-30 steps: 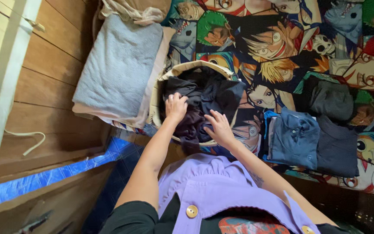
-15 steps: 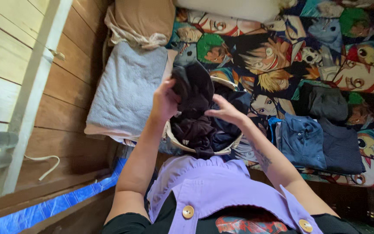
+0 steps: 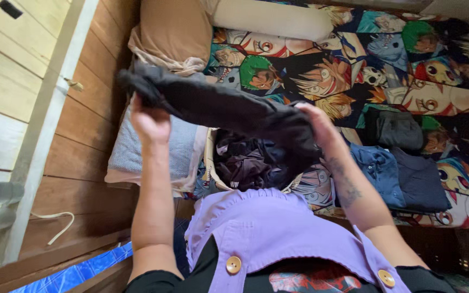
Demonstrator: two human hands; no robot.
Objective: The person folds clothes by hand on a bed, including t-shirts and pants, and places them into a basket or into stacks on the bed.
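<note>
Head view: I am looking down past my purple collar at both of my hands, which are raised above a laundry basket.
Left hand (image 3: 149,120): I am clenching it around one end of a dark garment (image 3: 221,108), fingers curled tight into the cloth, up near the wooden wall.
Right hand (image 3: 317,126): I am gripping the other end of the same garment, with my fingers wrapped over a thick bunch of the fabric (my thumb is hidden under it).
Garment: it is stretching between my two hands as a long, crumpled, charcoal-black band, sloping down from the left end to the right, and it is hanging in the air above the basket, not touching it.
Basket (image 3: 209,157): a pale woven one is sitting on the bed just below my hands, holding more dark clothes (image 3: 248,163) in a loose heap.
Bedsheet (image 3: 354,59): it is covering the bed with bright cartoon faces in green, yellow, red and blue panels.
Folded pile (image 3: 403,179): a blue collared shirt and a navy piece are lying flat on the sheet to the right of the basket, with a dark grey folded piece just beyond them.
Grey towel (image 3: 177,144): it is lying folded to the left of the basket, beside the wall.
Pillows: a tan pillow (image 3: 172,30) and a cream bolster (image 3: 270,19) are resting at the far end.
</note>
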